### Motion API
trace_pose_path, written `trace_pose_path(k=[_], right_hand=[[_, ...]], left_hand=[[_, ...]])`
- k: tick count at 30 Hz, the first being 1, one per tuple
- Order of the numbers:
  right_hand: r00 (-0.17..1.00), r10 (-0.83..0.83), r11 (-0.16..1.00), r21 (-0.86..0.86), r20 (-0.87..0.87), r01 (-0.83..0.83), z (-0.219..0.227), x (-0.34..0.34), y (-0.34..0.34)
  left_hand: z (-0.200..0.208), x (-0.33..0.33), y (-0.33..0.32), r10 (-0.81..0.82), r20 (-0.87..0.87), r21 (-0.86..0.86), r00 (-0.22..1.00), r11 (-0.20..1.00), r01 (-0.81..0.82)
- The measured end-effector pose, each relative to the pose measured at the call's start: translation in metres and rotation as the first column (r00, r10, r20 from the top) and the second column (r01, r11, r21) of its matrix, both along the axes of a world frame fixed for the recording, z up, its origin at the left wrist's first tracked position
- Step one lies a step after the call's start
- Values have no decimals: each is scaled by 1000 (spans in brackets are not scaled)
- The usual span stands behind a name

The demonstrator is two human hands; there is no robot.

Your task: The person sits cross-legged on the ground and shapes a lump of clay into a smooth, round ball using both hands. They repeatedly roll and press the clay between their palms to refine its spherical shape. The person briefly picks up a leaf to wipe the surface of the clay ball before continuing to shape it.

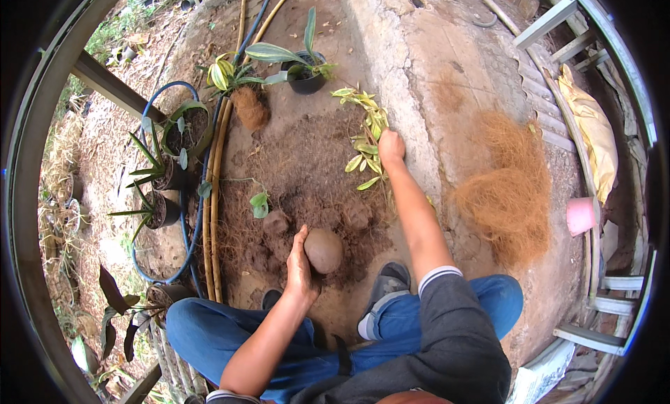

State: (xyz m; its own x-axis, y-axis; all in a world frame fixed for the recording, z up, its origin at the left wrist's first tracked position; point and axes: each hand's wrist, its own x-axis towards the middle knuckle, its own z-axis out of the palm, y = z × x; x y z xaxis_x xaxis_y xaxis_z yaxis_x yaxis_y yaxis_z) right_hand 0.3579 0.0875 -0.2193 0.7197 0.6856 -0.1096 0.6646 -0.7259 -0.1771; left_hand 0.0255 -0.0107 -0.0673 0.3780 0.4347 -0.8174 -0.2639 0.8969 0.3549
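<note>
A smooth, round ball of brown mud (325, 250) rests against my left hand (300, 270), whose fingers curl along its left side. Farther off, my right hand (391, 147) is closed round a leafy plant cutting (377, 118) with yellow-green leaves, at the right edge of the soil. Its stems inside the fist are hidden. Loose dark soil (293, 152) spreads between my hands and beyond them. Several rough mud lumps (357, 215) sit beside the ball. A thin vine with green leaves (259, 204) lies on the soil to the left.
Brown coconut fibre (506, 201) is heaped on the ledge at right, near a pink pot (582, 216) and a yellowish sack (590, 135). Bamboo poles (215, 194) and a blue hose (139, 264) run along the left. Potted plants (307, 74) stand at the back and left.
</note>
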Motion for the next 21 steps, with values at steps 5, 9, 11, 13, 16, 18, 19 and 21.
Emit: trace_pose_path(k=[5, 9, 11, 13, 16, 18, 19, 21], right_hand=[[1000, -7, 999, 38, 3, 6, -7, 11, 5], [1000, 14, 998, 60, 7, -15, -1, 7, 1], [998, 37, 981, 188, 45, -45, 12, 9, 3], [994, 50, 962, 262, 96, -73, 28, 9, 4], [985, 47, 967, 241, 168, -87, 58, 12, 8], [995, -6, 949, 313, 103, -26, 88, 3, 12], [997, -40, 938, 347, 70, 14, 104, 1, 10], [992, 10, 853, 518, -127, 58, 104, 13, 10]], left_hand=[[8, 1, 0, -7, 69, -12, 998, 1000, 8], [8, 0, -1, -12, 22, 2, 1000, 1000, 12], [6, -2, -1, -31, 36, 5, 999, 1000, 31], [7, -3, -2, -40, 15, 18, 999, 999, 40], [4, -1, -3, -12, 24, 25, 1000, 1000, 11], [7, -3, -3, -9, 25, 43, 1000, 999, 8], [10, -2, -3, -17, 27, 53, 999, 998, 16], [13, -2, -4, 0, 25, 75, 1000, 997, -2]])
